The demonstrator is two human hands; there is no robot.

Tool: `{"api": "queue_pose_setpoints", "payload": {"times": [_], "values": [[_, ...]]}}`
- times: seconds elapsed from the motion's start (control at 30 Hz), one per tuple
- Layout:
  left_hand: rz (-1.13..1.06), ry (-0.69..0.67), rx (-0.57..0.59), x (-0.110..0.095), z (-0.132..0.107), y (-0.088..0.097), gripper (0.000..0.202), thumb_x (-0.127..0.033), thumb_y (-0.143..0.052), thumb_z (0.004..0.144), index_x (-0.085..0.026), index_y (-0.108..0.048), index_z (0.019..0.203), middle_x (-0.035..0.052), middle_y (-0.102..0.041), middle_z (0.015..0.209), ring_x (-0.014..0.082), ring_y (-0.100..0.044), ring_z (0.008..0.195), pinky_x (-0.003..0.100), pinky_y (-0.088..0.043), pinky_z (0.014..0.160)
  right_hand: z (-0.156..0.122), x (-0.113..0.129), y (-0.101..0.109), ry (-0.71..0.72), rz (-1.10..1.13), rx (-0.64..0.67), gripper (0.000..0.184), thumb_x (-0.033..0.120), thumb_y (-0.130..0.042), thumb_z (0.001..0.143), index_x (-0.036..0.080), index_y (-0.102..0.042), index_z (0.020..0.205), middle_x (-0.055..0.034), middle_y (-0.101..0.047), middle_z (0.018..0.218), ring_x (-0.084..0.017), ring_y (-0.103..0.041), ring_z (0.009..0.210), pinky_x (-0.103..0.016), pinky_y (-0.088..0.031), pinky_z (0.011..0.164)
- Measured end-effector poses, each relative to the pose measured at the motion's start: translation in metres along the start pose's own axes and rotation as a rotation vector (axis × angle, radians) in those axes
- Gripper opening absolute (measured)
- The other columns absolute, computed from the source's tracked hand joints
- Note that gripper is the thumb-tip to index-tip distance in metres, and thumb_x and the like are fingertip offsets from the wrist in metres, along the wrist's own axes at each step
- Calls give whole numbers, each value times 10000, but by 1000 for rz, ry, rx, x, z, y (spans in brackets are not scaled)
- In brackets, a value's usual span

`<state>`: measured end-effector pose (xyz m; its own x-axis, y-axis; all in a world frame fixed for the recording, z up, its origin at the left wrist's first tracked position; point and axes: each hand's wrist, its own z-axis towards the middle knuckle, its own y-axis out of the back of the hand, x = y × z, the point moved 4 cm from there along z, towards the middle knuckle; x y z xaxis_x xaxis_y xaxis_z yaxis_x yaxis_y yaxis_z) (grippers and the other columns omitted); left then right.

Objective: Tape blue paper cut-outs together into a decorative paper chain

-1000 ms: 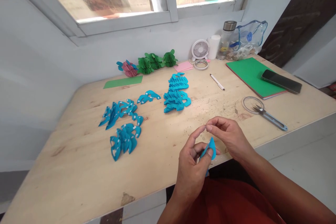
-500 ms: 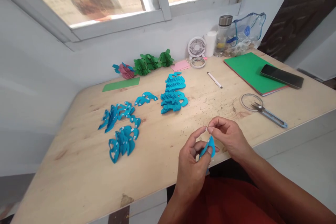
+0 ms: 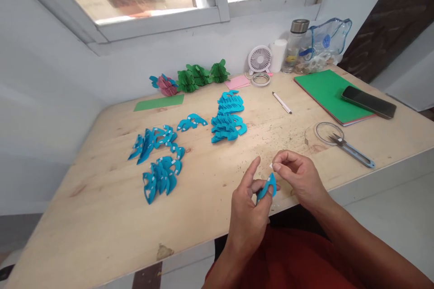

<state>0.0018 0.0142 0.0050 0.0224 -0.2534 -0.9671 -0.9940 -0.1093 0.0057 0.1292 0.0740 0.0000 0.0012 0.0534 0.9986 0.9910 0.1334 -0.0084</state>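
Observation:
My left hand (image 3: 249,210) holds a small folded blue paper piece (image 3: 267,186) between thumb and fingers, its index finger raised. My right hand (image 3: 298,176) sits just to the right, with thumb and index finger pinched on a tiny white scrap (image 3: 271,165) above the blue piece. Both hands hover over the near edge of the wooden table (image 3: 101,226). Further out lie more blue paper cut-outs: a stack (image 3: 228,118), a small pair (image 3: 191,122) and two fanned clusters (image 3: 153,141) (image 3: 162,178).
Thread snips (image 3: 352,150) and a tape ring (image 3: 326,132) lie to the right. A green notebook (image 3: 325,92) carries a phone (image 3: 369,102). A pen (image 3: 281,102), small fan (image 3: 259,59), bottle (image 3: 291,45), clear bag (image 3: 325,45), green paper shapes (image 3: 200,76) and a green strip (image 3: 158,102) are at the back.
My left index finger has lifted away from the right fingertips, and the right hand's pinch has drawn slightly right with the white scrap. The blue piece sits a little lower.

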Motion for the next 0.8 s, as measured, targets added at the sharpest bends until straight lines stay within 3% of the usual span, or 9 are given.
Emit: {"api": "queue_pose_setpoints", "payload": {"times": [0.07,0.17,0.27,0.37,0.47,0.8], "values": [[33,-30,-53,2,1,6,518,-235,-622,808,-204,-529,1316,-3,-691,693,134,-553,603,242,-414,588,0,1,-1,8,-9,-34,131,273,-670,726,205,-590,648,24,-543,630,-129,-488,626,-252,-415,597],[29,-77,-106,4,2,12,257,-247,-611,816,-190,-666,1060,34,-707,729,165,-612,674,251,-440,607,-2,0,-4,2,-10,-52,122,276,-665,749,211,-597,671,19,-556,651,-134,-495,646,-251,-416,608],[-32,-91,-133,5,4,14,119,-228,-612,806,-176,-655,904,38,-700,716,165,-621,667,250,-457,614,-7,0,-10,31,-25,-8,113,267,-645,788,218,-599,697,11,-563,684,-142,-510,682,-260,-426,645],[-107,-67,-132,5,7,14,78,-230,-616,800,-172,-627,851,23,-678,688,138,-588,590,215,-426,518,-11,2,-17,90,-47,59,120,256,-626,809,221,-594,698,-4,-575,754,-154,-532,737,-279,-434,696],[-175,-39,-150,4,8,15,69,-235,-624,789,-166,-625,792,-4,-626,614,107,-525,521,182,-377,446,-13,3,-23,109,-85,42,119,252,-629,802,221,-597,692,-20,-587,848,-169,-550,811,-296,-435,741],[-364,-9,-235,10,14,12,79,-220,-683,722,-147,-711,735,6,-659,608,110,-566,551,191,-437,494,-19,-7,-30,203,-178,-86,72,222,-611,813,227,-615,741,-51,-591,939,-210,-561,932,-356,-442,815]]}}
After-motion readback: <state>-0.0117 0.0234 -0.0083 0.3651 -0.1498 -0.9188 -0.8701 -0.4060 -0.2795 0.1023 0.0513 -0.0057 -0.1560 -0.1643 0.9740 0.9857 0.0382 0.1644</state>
